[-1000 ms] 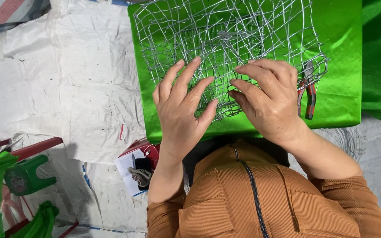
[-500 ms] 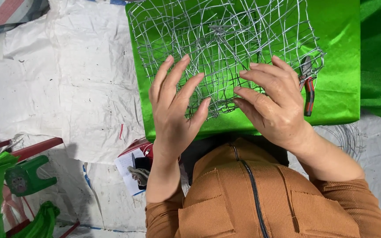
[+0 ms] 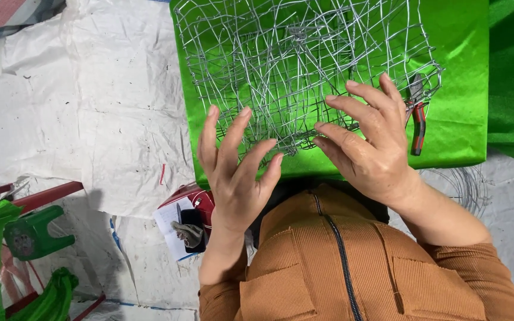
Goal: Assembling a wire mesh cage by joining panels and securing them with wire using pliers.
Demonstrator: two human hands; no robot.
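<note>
Silvery wire mesh [image 3: 292, 71] lies on the green cloth [image 3: 459, 119], reaching its near edge. Both my left hand [image 3: 236, 172] and right hand [image 3: 370, 142] hover there, fingers spread, holding nothing. Red-handled pliers [image 3: 417, 116] lie at the mesh's right edge.

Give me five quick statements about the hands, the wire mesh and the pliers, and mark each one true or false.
1. The wire mesh lies on a green cloth. True.
2. The left hand holds the pliers. False: the pliers lie on the cloth beside the right hand.
3. Both hands have their fingers spread at the mesh's near edge. True.
4. The pliers have blue handles. False: they are red and dark.
5. The person wears a brown zipped top. True.
</note>
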